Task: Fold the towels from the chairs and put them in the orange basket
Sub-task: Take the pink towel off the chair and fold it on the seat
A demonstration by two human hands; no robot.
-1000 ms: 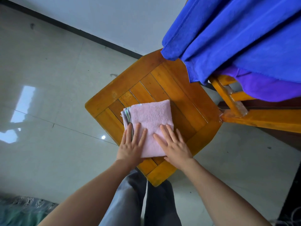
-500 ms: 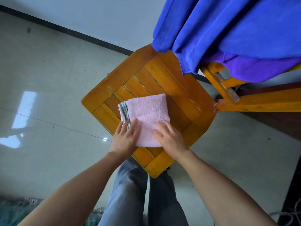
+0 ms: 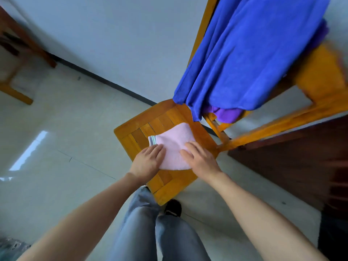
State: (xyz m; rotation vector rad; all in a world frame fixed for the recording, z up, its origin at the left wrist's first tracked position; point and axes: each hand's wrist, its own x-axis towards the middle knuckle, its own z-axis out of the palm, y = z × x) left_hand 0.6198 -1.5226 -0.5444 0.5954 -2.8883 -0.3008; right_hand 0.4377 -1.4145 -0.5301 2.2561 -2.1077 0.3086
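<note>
While flat on 1 folded pink towel (image 3: 174, 142), left hand (image 3: 148, 161) and right hand (image 3: 200, 159) (2 grips, fingers straight)

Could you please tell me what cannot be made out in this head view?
Head view:
1. Pink towel: its near corners lie under the left hand and right hand.
2. Purple towel: mostly hidden behind the blue towel.
3. Orange shape, upper right: motion-blurred; chair part or basket, cannot tell.
</note>
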